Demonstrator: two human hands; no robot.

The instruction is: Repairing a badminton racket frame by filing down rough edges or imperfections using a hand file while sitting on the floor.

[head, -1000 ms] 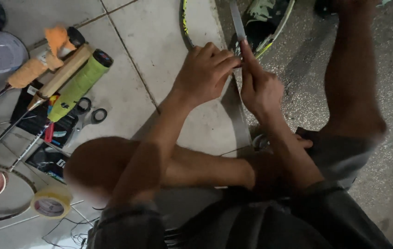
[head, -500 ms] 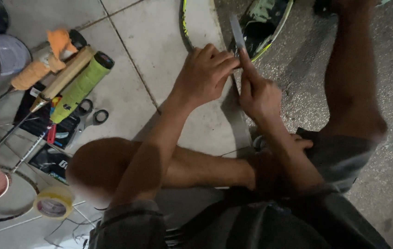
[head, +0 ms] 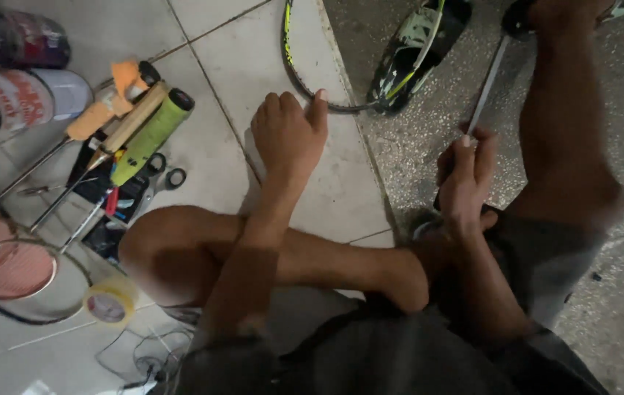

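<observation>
- My hands, joined on the racket shaft [head: 486, 82] 1 second ago, are now apart, so the two-handed work there has paused.
- My right hand [head: 465, 175] alone pinches the thin, pale shaft, held over speckled concrete.
- My left hand [head: 288, 135] rests loosely curled and empty on the smooth tile floor [head: 217, 44], beside the dark racket frame [head: 304, 80].
- Foam-gripped rackets [head: 118, 128], a tape roll [head: 109, 301] and scissors [head: 165, 172] lie to the left.

We wear dark grey shorts [head: 546, 256] and a dark top [head: 370, 358]; our arms, hands and legs are bare.
</observation>
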